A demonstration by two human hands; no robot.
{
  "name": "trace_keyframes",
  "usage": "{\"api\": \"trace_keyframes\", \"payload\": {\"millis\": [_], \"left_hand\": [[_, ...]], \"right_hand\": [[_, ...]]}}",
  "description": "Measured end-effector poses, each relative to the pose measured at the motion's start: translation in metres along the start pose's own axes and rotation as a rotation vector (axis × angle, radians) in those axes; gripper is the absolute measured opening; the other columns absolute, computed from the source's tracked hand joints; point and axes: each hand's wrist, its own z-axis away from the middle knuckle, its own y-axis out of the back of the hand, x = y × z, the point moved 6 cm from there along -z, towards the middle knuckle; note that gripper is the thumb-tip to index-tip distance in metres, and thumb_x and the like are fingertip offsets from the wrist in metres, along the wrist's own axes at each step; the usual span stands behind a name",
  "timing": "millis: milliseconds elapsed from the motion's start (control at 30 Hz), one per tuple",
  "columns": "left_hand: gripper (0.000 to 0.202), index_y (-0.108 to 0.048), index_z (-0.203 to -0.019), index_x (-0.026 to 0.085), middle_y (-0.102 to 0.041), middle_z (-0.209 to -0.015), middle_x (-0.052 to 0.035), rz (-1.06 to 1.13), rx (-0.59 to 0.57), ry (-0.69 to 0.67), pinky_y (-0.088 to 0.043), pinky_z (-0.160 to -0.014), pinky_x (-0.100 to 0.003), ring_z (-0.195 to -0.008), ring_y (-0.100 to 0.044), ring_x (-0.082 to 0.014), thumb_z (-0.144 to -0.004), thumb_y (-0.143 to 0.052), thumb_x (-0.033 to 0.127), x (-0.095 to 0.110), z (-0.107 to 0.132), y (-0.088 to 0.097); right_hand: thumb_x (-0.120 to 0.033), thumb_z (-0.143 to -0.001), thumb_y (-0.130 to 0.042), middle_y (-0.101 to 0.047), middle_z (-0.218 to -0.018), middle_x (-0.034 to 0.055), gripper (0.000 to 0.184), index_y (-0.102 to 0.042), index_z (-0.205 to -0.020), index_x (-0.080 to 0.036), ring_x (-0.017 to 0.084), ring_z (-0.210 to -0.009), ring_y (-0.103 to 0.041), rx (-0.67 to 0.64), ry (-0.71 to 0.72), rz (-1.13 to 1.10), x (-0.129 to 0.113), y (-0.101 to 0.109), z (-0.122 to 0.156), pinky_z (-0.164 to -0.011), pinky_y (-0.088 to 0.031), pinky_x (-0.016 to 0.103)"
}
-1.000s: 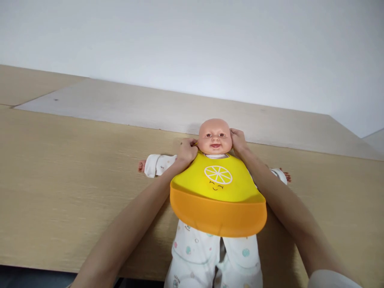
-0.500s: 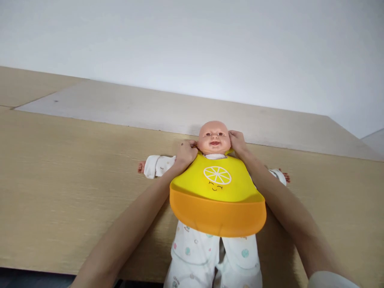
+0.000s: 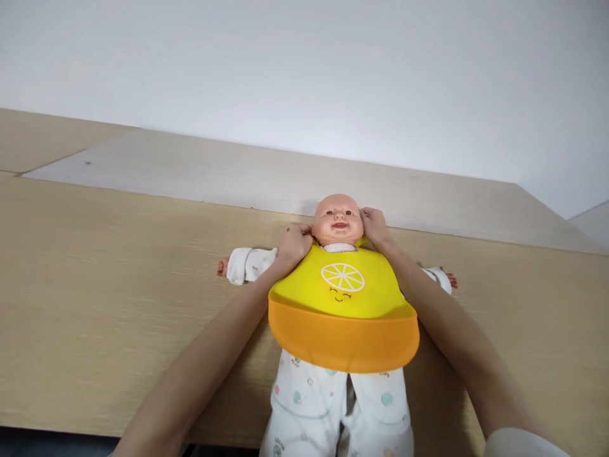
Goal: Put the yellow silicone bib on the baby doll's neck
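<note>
A baby doll (image 3: 337, 219) in white patterned clothes lies on its back, arms spread to both sides. Over its chest is a yellow bib (image 3: 311, 273) with a white citrus slice, a smiling face and an orange catch pocket (image 3: 342, 339). At the left of the doll's neck, my left hand (image 3: 295, 243) is closed on the bib's neck strap, its fingertips partly hidden. My right hand (image 3: 373, 225) is closed beside the doll's head on the other side, gripping the other end of the strap. The strap behind the neck is hidden.
The doll lies on a light wooden table (image 3: 118, 304), whose front edge shows at lower left. A pale grey board (image 3: 238, 168) runs along the back, below a white wall (image 3: 304, 70). The doll's legs (image 3: 333, 412) reach toward me.
Both hands stay at the doll's neck with almost no movement. The whole view has shifted very slightly.
</note>
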Motion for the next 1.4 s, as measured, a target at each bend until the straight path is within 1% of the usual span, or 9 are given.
{"api": "trace_keyframes", "payload": {"millis": [233, 400, 567, 700, 833, 900, 1067, 1167, 1400], "left_hand": [[0.027, -0.072, -0.073, 0.016, -0.072, -0.075, -0.0062, 0.017, 0.013, 0.013, -0.042, -0.059, -0.025, -0.071, -0.063, -0.0199, -0.069, -0.046, 0.009, -0.004, -0.001, 0.0], [0.017, -0.065, -0.06, 0.016, -0.061, -0.058, -0.0012, 0.15, 0.025, 0.071, -0.035, -0.052, -0.024, -0.056, -0.054, -0.0155, -0.071, -0.052, 0.016, -0.008, -0.004, -0.001], [0.022, -0.056, -0.051, 0.017, -0.049, -0.049, 0.0024, 0.238, 0.094, 0.146, -0.027, -0.046, -0.024, -0.047, -0.042, -0.0109, -0.072, -0.06, 0.023, -0.012, -0.007, 0.009], [0.016, -0.066, -0.062, 0.015, -0.057, -0.056, 0.0015, 0.426, 0.165, 0.118, -0.032, -0.047, -0.023, -0.05, -0.048, -0.0112, -0.071, -0.064, 0.028, -0.008, -0.013, 0.023], [0.022, -0.072, -0.073, 0.015, -0.068, -0.071, -0.0014, 0.687, 0.203, -0.089, -0.044, -0.057, -0.023, -0.062, -0.059, -0.0137, -0.068, -0.073, 0.036, 0.024, -0.011, 0.04], [0.025, -0.074, -0.076, 0.016, -0.072, -0.079, -0.0036, 0.74, 0.159, -0.198, -0.048, -0.064, -0.025, -0.071, -0.063, -0.0156, -0.066, -0.076, 0.038, 0.048, -0.004, 0.045], [0.027, -0.07, -0.074, 0.015, -0.071, -0.075, -0.0038, 0.73, 0.104, -0.305, -0.052, -0.067, -0.025, -0.071, -0.065, -0.0149, -0.064, -0.08, 0.038, 0.09, 0.018, 0.048], [0.025, -0.068, -0.074, 0.015, -0.07, -0.074, -0.0028, 0.729, 0.134, -0.319, -0.053, -0.068, -0.026, -0.069, -0.064, -0.0132, -0.066, -0.079, 0.036, 0.097, 0.025, 0.05], [0.026, -0.068, -0.075, 0.014, -0.071, -0.074, -0.0038, 0.764, 0.153, -0.263, -0.054, -0.07, -0.028, -0.07, -0.066, -0.0144, -0.066, -0.079, 0.036, 0.096, 0.026, 0.053]], "right_hand": [[-0.021, -0.082, -0.043, -0.061, -0.062, 0.004, 0.026, -0.054, -0.06, -0.013, 0.011, -0.061, -0.05, -0.112, -0.022, 0.34, 0.004, 0.003, -0.006, -0.056, -0.031, 0.021], [-0.018, -0.08, -0.045, -0.061, -0.057, 0.0068, 0.025, -0.061, -0.061, -0.013, 0.013, -0.058, -0.054, -0.271, -0.084, 0.581, 0.004, 0.019, -0.008, -0.059, -0.035, 0.021], [-0.037, -0.081, -0.051, -0.068, -0.078, 0.0112, 0.031, -0.068, -0.077, -0.012, 0.018, -0.072, -0.059, -0.09, -0.056, 0.668, -0.009, 0.048, -0.013, -0.066, -0.039, 0.025], [-0.033, -0.074, -0.061, -0.067, -0.085, 0.008, 0.028, -0.069, -0.09, -0.012, 0.018, -0.078, -0.059, 0.131, 0.061, 0.405, -0.029, 0.077, -0.012, -0.07, -0.041, 0.026], [-0.036, -0.071, -0.068, -0.058, -0.064, 0.0009, 0.031, -0.07, -0.088, -0.011, 0.009, -0.055, -0.048, 0.066, 0.174, -0.032, -0.058, 0.087, 0.006, -0.054, -0.037, 0.022], [-0.04, -0.069, -0.072, -0.053, -0.058, -0.0013, 0.035, -0.07, -0.087, -0.011, 0.006, -0.049, -0.042, -0.014, 0.2, -0.156, -0.073, 0.081, 0.019, -0.048, -0.033, 0.02], [-0.047, -0.065, -0.077, -0.061, -0.069, 0.001, 0.038, -0.069, -0.08, -0.014, 0.008, -0.061, -0.051, -0.272, 0.323, -0.297, -0.105, 0.049, 0.048, -0.055, -0.041, 0.02], [-0.05, -0.066, -0.076, -0.054, -0.06, -0.0017, 0.038, -0.065, -0.069, -0.014, 0.006, -0.056, -0.045, -0.32, 0.339, -0.361, -0.111, 0.039, 0.058, -0.051, -0.037, 0.018], [-0.047, -0.064, -0.079, -0.044, -0.053, -0.0046, 0.042, -0.054, -0.059, -0.014, 0.003, -0.049, -0.036, -0.24, 0.265, -0.427, -0.115, 0.036, 0.068, -0.045, -0.029, 0.017]]}}
